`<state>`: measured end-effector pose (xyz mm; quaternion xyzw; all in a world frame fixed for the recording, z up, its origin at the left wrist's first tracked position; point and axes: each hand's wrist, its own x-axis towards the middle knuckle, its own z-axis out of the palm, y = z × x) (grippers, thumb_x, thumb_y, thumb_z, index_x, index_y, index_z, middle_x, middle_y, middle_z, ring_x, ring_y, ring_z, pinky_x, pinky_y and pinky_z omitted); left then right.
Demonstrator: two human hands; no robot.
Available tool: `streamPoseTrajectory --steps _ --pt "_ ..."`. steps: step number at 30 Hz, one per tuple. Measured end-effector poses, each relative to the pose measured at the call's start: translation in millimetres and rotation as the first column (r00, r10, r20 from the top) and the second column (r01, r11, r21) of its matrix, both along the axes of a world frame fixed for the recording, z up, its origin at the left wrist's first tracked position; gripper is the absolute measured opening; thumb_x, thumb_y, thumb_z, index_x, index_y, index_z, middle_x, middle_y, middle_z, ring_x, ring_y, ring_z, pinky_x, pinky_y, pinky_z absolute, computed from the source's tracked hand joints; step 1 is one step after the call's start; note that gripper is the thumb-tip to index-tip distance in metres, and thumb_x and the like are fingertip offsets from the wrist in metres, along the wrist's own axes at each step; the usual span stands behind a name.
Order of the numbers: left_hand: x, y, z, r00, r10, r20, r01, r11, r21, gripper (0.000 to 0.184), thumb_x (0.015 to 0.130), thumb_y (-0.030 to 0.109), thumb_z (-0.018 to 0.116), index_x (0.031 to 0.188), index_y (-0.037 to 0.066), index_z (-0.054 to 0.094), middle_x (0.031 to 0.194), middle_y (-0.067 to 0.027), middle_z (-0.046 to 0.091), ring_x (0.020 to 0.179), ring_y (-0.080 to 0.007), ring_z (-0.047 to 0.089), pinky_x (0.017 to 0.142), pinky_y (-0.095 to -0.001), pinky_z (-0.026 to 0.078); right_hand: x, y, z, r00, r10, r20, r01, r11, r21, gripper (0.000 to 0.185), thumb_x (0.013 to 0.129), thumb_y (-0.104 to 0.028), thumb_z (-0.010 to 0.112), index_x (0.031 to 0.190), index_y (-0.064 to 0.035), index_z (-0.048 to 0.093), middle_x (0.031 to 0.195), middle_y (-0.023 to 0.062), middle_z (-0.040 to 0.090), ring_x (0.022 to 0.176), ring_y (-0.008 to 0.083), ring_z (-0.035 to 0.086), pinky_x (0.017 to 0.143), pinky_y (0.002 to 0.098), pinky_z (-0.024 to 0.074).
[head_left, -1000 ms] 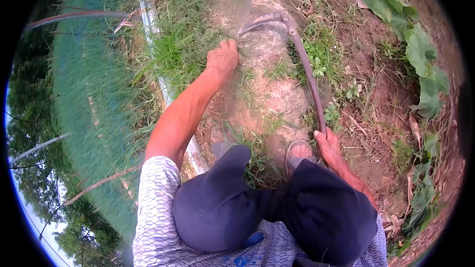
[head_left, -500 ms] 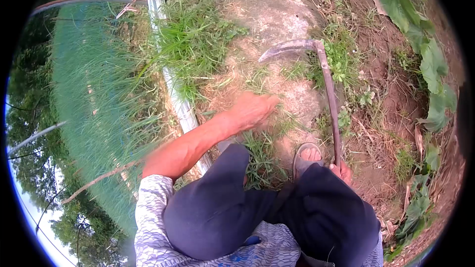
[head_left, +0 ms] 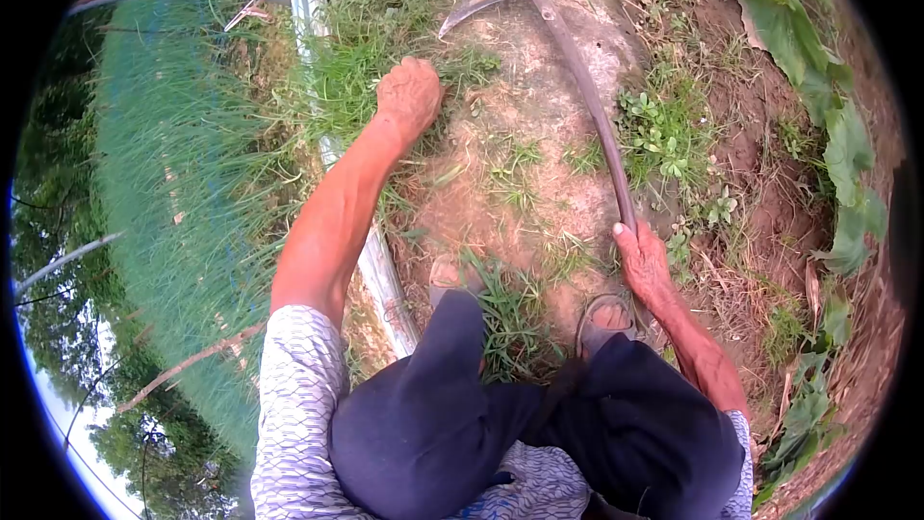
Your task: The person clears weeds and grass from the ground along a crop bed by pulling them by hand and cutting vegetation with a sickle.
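My right hand (head_left: 647,262) is wrapped round the lower end of the wooden handle of a sickle (head_left: 589,87). The sickle's curved blade points left, over the bare path and close to the far grass. Ahead and to the left, my left hand (head_left: 411,94) is closed at the edge of a green grass clump (head_left: 351,87), gripping blades of it. The back of the hand hides how much grass is in the fingers. Some cut or pulled grass (head_left: 510,313) lies between my sandalled feet.
A pale pipe (head_left: 380,274) runs along the left side of the dirt path (head_left: 520,164). Beyond it grow thin green plants (head_left: 183,154) in a dense bed. Broad-leaved vines (head_left: 847,164) and reddish soil lie on the right.
My left hand has moved forward and left from the bare ground to the grass clump and closed there. My right hand has carried the sickle forward, its blade shifting left.
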<state>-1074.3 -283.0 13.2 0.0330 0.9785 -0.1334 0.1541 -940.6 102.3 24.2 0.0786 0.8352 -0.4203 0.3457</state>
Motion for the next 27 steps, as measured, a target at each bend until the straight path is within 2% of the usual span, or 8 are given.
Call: streamPoseTrajectory --steps 4,9,11,14,18,21,24,27 --pt "5.1 -7.6 9.8 1.0 -0.029 -0.003 0.029 0.973 0.229 0.02 0.087 0.014 0.045 0.083 -0.001 0.058 0.068 -0.0216 0.063 0.065 -0.0377 0.064 0.061 -0.0458 0.051 21.3 11.6 2.2 0.987 0.152 0.058 -0.159 0.975 0.153 0.048 0.095 -0.044 0.048 0.111 0.0013 0.052 0.081 0.0298 0.061 0.08 0.0476 0.061 0.07 0.0516 0.0466" --pt "98.1 27.3 35.4 0.924 -0.259 0.282 0.133 0.907 0.399 0.014 0.085 0.016 0.052 0.08 0.003 0.049 0.059 -0.0164 0.058 0.055 -0.0335 0.061 0.048 -0.043 0.046 142.0 134.2 12.3 0.978 0.126 0.165 -0.15 0.978 0.142 0.045 0.094 -0.045 0.051 0.108 -0.0026 0.055 0.07 0.0185 0.06 0.065 0.0314 0.062 0.063 0.0424 0.0474" --pt "115.8 40.8 41.2 0.847 -0.254 0.467 0.068 0.923 0.378 0.012 0.085 0.013 0.054 0.083 0.003 0.048 0.066 -0.0168 0.059 0.058 -0.0321 0.062 0.048 -0.0431 0.046 168.3 151.1 13.2 0.976 0.116 0.185 -0.133 0.988 0.078 0.042 0.094 -0.044 0.052 0.104 -0.0034 0.055 0.068 0.0163 0.059 0.062 0.0276 0.06 0.061 0.0402 0.047" --pt "115.1 50.7 38.2 0.983 -0.114 0.146 0.041 0.903 0.427 0.021 0.083 0.012 0.059 0.097 0.004 0.046 0.108 -0.0164 0.059 0.068 -0.0302 0.065 0.048 -0.0413 0.048 151.1 130.1 22.2 0.993 -0.004 0.117 -0.007 0.995 0.098 0.04 0.094 -0.042 0.053 0.101 -0.0026 0.055 0.068 0.0138 0.056 0.062 0.0251 0.056 0.059 0.0386 0.0454" --pt "75.3 36.5 31.1 0.997 -0.022 -0.072 0.043 0.953 0.301 0.027 0.083 0.013 0.06 0.104 0.004 0.045 0.118 -0.0162 0.055 0.071 -0.0309 0.066 0.05 -0.0409 0.05 41.4 27.9 30.0 1.0 0.001 0.031 -0.004 0.997 0.074 0.042 0.095 -0.041 0.051 0.104 0.0005 0.053 0.071 0.0201 0.058 0.066 0.0352 0.059 0.062 0.0439 0.0461" --pt "65.9 -0.8 15.1 0.991 0.019 -0.132 0.007 0.981 0.192 0.02 0.081 0.011 0.054 0.096 -0.002 0.052 0.105 -0.0272 0.062 0.066 -0.0337 0.067 0.05 -0.0395 0.05 32.8 6.1 13.5 0.993 0.117 0.015 -0.118 0.986 0.116 0.043 0.095 -0.041 0.051 0.106 0.0014 0.051 0.074 0.0268 0.059 0.071 0.0434 0.06 0.064 0.0501 0.0462" --pt "69.3 -26.6 9.3 0.996 -0.043 0.081 0.017 0.956 0.294 0.016 0.082 0.015 0.053 0.076 0.001 0.057 0.062 -0.021 0.062 0.063 -0.0366 0.065 0.054 -0.0462 0.05 75.5 27.3 14.3 0.977 0.199 0.08 -0.211 0.961 0.181 0.043 0.094 -0.039 0.052 0.107 0.0014 0.05 0.078 0.0322 0.059 0.075 0.0494 0.059 0.065 0.0558 0.045" --pt "96.1 20.4 41.0 0.924 -0.135 0.358 -0.023 0.915 0.403 0.019 0.084 0.02 0.054 0.076 0.002 0.057 0.062 -0.0186 0.061 0.058 -0.0358 0.062 0.053 -0.0458 0.048 121.9 78.8 24.5 0.972 0.173 0.159 -0.209 0.946 0.25 0.04 0.093 -0.037 0.054 0.107 0.0006 0.05 0.078 0.0315 0.06 0.073 0.0498 0.06 0.063 0.0571 0.0451"
